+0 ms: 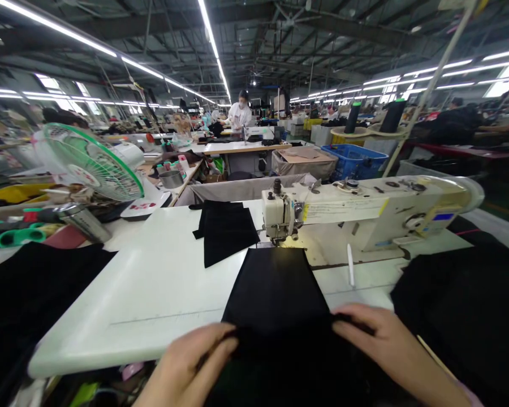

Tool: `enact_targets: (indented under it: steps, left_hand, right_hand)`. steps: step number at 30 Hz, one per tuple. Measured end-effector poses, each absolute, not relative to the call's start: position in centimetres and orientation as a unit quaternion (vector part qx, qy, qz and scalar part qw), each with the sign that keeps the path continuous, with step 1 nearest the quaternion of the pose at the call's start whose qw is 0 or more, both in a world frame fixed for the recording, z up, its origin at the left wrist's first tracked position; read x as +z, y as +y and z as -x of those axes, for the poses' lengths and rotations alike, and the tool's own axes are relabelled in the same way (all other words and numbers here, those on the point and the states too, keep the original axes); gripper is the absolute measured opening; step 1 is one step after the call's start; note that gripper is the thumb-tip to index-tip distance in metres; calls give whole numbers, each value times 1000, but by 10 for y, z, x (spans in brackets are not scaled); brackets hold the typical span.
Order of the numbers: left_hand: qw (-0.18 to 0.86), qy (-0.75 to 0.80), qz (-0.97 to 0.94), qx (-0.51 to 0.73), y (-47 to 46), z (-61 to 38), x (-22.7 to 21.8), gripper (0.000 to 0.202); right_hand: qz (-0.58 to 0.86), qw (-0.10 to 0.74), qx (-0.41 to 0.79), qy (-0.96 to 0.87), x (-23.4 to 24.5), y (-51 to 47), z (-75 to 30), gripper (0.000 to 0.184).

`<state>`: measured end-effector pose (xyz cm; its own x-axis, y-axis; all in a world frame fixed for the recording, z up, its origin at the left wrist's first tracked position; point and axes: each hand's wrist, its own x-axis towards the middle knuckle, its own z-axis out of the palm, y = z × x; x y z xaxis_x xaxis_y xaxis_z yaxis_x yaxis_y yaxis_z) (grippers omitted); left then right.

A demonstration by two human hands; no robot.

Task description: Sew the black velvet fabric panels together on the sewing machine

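Observation:
A black fabric piece (280, 288) lies on the white sewing table (152, 294), its narrow far end close to the needle area of the sewing machine (335, 212). My left hand (197, 353) pinches its left edge between thumb and fingers. On the opposite edge, my right hand (373, 333) has the same cloth pinched. The near part of the fabric hangs dark toward me, and its folds cannot be made out. Just left of the machine head rest more black fabric pieces (229, 229). A white pen-like stick (350, 265) is on the table, right of the held cloth.
A green-rimmed fan (91, 161) stands at the left, near a metal can (85, 220) and thread spools (21, 234). Black cloth (462, 311) is heaped at the right, more (38, 288) at the left. Behind the machine are a blue basket (356, 161) and, farther off, a person (240, 113).

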<state>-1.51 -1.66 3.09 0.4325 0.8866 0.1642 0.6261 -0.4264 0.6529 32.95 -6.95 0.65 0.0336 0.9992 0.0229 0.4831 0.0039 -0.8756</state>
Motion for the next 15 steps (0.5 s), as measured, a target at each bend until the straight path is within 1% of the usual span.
enact_targets:
  steps: [2, 4, 7, 9, 10, 12, 15]
  left_hand:
    - [233, 518, -789, 235, 18, -9, 31, 34]
    - [186, 549, -787, 210, 55, -31, 26, 33]
    - [147, 572, -779, 211, 107, -55, 10, 24]
    - [150, 575, -773, 223, 133, -64, -2, 18]
    - [158, 576, -770, 227, 142, -67, -7, 16]
    - [183, 574, -763, 235, 154, -70, -15, 14]
    - [233, 558, -752, 262, 158, -71, -22, 19]
  right_hand:
    - [636, 398, 311, -584, -6, -35, -317, 28]
    - [665, 423, 241, -567, -24, 0, -309, 27]
    - [688, 448, 168, -545, -47, 43, -305, 16]
    - [698, 459, 140, -533, -54, 63, -306, 8]
    - [701, 461, 134, -527, -56, 70, -306, 7]
    - [702, 466, 136, -521, -59, 80, -307, 11]
    - [694, 480, 158, -513, -59, 86, -309, 14]
